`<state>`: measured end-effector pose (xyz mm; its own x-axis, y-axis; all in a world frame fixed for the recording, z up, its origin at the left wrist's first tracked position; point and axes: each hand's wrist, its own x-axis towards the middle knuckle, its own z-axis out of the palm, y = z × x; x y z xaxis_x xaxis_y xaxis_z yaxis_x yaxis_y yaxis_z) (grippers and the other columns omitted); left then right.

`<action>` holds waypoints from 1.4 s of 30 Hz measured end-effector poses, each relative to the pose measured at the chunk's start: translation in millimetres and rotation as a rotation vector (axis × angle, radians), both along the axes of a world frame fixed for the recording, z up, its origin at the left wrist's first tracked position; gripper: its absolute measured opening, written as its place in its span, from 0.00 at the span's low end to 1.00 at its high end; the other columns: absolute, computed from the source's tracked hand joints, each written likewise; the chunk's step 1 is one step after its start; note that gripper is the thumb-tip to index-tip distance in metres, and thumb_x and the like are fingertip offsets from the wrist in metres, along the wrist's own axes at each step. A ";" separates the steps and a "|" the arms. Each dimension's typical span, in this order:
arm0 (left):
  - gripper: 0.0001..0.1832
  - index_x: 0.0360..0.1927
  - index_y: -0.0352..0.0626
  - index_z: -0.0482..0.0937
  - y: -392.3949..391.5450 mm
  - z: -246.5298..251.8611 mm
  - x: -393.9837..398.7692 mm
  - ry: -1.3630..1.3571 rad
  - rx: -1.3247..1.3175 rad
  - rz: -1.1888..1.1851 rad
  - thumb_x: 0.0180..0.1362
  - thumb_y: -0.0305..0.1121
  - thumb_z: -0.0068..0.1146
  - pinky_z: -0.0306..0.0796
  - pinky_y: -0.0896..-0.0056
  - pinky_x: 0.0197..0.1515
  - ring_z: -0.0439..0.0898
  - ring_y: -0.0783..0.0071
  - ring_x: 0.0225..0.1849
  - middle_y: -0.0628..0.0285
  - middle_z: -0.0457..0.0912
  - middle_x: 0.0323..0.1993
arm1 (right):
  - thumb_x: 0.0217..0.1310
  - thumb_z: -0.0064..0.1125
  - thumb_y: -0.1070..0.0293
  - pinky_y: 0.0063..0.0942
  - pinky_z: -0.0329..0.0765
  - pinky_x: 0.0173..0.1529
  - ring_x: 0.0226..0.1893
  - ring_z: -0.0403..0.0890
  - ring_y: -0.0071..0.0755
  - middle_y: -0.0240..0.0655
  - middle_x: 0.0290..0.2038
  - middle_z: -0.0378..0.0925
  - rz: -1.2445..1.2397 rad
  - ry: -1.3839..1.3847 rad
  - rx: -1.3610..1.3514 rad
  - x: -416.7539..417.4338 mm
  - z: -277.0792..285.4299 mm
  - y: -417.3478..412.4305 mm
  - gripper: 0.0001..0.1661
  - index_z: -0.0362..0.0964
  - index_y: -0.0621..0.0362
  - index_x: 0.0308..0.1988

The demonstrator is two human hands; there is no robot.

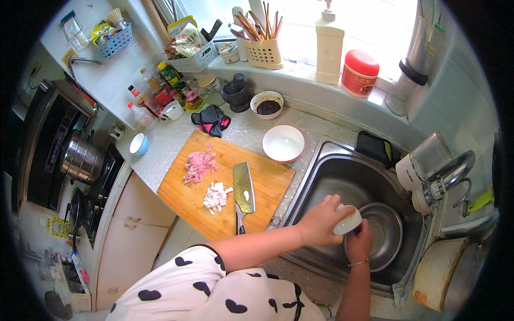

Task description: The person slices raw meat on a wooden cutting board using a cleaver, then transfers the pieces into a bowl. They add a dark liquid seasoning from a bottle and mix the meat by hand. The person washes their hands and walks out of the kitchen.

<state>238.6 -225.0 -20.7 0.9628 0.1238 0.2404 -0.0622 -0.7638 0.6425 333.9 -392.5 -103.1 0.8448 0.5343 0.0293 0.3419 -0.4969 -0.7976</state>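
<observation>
My left hand (323,222) reaches over the sink and grips a small white, rounded vessel (347,220), tilted, that looks like a cup or bowl. Right beside it, my right hand (359,242) has its fingers curled at the vessel's right edge; the fingertips are partly hidden. Beneath both hands a round metal basin (387,236) stands in the stainless steel sink (321,176). On the wooden cutting board (265,200) lie a cleaver (243,188), a pile of sliced pink meat (200,163) and a smaller pile of pale, fatty pieces (217,197).
A white bowl (283,143) and a bowl of dark contents (268,105) stand behind the board, near a stone mortar (236,96) and a dark cloth (211,120). The faucet (437,192) with its filter overhangs the sink's right side. A steel pot (82,156) is on the stove.
</observation>
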 end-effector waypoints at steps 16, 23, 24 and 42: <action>0.42 0.60 0.52 0.69 29.3 34.7 -36.6 -0.176 0.057 -0.197 0.35 0.36 0.69 0.69 0.57 0.46 0.71 0.52 0.44 0.52 0.69 0.45 | 0.59 0.59 0.74 0.26 0.75 0.43 0.36 0.76 0.21 0.26 0.37 0.78 -0.055 0.251 0.435 -31.8 28.4 24.7 0.07 0.72 0.56 0.40; 0.31 0.59 0.45 0.64 114.3 1.4 -92.2 0.086 -1.035 0.241 0.53 0.36 0.64 0.74 0.64 0.47 0.76 0.67 0.46 0.58 0.73 0.47 | 0.61 0.59 0.70 0.26 0.75 0.45 0.39 0.80 0.30 0.35 0.39 0.80 0.069 0.353 0.071 -59.0 22.4 33.5 0.11 0.75 0.61 0.43; 0.28 0.57 0.44 0.65 131.1 -4.0 -102.5 0.105 -1.282 0.353 0.55 0.36 0.62 0.75 0.63 0.48 0.77 0.67 0.46 0.58 0.74 0.47 | 0.62 0.59 0.70 0.26 0.76 0.44 0.38 0.80 0.31 0.35 0.39 0.80 0.061 -0.051 -0.278 -64.8 10.9 33.9 0.11 0.75 0.62 0.43; 0.22 0.58 0.39 0.67 317.4 -51.6 -164.2 0.197 -1.297 0.606 0.62 0.30 0.57 0.76 0.66 0.43 0.78 0.70 0.44 0.59 0.74 0.50 | 0.51 0.63 0.74 0.42 0.79 0.38 0.33 0.82 0.51 0.45 0.32 0.79 0.203 -0.278 -0.194 -201.0 50.9 252.0 0.07 0.77 0.58 0.35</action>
